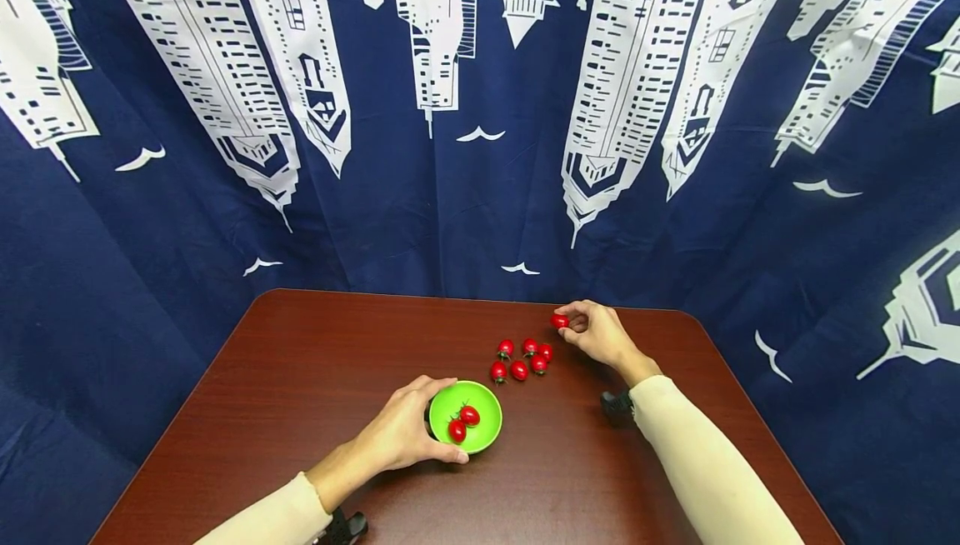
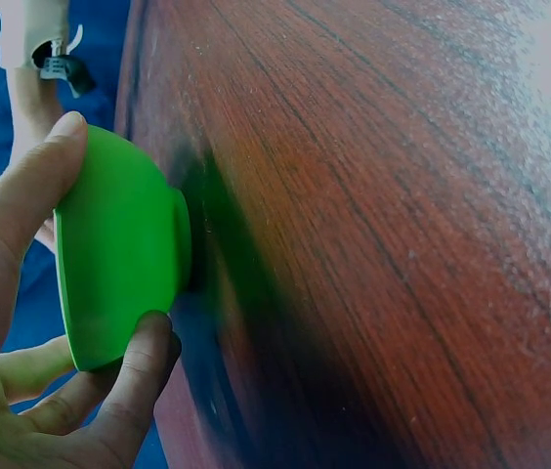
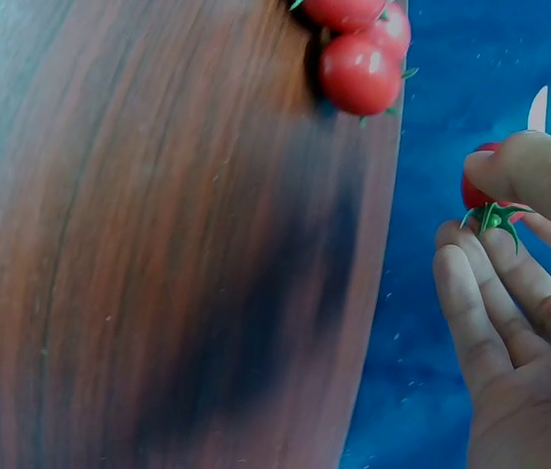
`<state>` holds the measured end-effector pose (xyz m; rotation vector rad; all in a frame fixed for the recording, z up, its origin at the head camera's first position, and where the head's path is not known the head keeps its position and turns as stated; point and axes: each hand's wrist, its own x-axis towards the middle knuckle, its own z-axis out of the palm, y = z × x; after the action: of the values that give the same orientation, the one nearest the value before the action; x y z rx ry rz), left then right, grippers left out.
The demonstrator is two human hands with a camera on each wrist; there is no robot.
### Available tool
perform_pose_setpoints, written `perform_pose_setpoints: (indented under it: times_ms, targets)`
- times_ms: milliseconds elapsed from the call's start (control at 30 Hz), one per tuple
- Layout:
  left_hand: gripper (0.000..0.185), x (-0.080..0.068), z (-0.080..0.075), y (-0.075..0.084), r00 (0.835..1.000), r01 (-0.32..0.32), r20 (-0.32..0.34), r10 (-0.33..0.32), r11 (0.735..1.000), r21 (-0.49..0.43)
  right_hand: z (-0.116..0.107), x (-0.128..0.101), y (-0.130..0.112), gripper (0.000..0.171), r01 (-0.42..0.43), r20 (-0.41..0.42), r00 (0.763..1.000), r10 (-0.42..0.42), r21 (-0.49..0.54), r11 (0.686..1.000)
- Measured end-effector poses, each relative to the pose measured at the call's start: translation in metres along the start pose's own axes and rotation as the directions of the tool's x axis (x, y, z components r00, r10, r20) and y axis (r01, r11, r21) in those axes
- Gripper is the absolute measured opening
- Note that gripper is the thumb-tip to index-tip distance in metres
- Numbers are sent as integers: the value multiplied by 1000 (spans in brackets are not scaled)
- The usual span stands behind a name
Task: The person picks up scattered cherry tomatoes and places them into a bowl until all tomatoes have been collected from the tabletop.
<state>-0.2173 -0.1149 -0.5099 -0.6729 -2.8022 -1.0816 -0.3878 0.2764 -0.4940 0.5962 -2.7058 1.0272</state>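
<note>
Head view, left to right. At lower centre-left the left hand (image 1: 408,432) curls round the near-left rim of a small green bowl (image 1: 483,412), thumb on the near edge and fingers over the far-left edge; the left wrist view confirms the hold, with the thumb and fingers (image 2: 144,357) bracketing the bowl's outer wall (image 2: 119,264) while its narrow foot stands on the wooden table (image 2: 383,195). Two red cherry tomatoes (image 1: 463,422) lie inside the bowl, touching each other. Just right of and above the bowl, in mid-frame, a loose cluster of six more tomatoes (image 1: 522,359) rests on the table (image 1: 300,362), apart from the bowl. Further right, the right hand (image 1: 596,332) pinches a single tomato (image 1: 559,321) between thumb and fingertips, just above the cluster toward the table's far edge; the right wrist view shows the fruit (image 3: 486,195) held with its green calyx facing the palm — whether it is lifted off the table cannot be told. Behind the table hangs a blue curtain (image 1: 480,153) printed with white skyscrapers.

Handling, as a judgement: each tomato looks light, smooth-skinned and round, so it is likely to roll and slip; a gentle pinch across its middle should suit, since hard pressure could bruise or split a real one. The bowl appears light and stiff — best steadied at the rim.
</note>
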Motion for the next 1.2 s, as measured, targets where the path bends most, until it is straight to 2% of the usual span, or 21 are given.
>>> perform_pose_setpoints:
  times_ms: [233, 633, 1200]
  targets:
    - [110, 0, 0, 0, 1000, -1, 3, 1, 1000, 8, -4, 0, -15, 32, 18, 4, 1000, -18, 6, 1000]
    - [111, 0, -1, 1, 1000, -5, 0, 5, 1000, 5, -11, -6, -42, 31, 96, 13, 995, -96, 10, 995]
    - [112, -2, 1, 2, 1000, 4, -1, -4, 1000, 4, -18, -26, -89, 34, 261, 46, 965, -259, -46, 964]
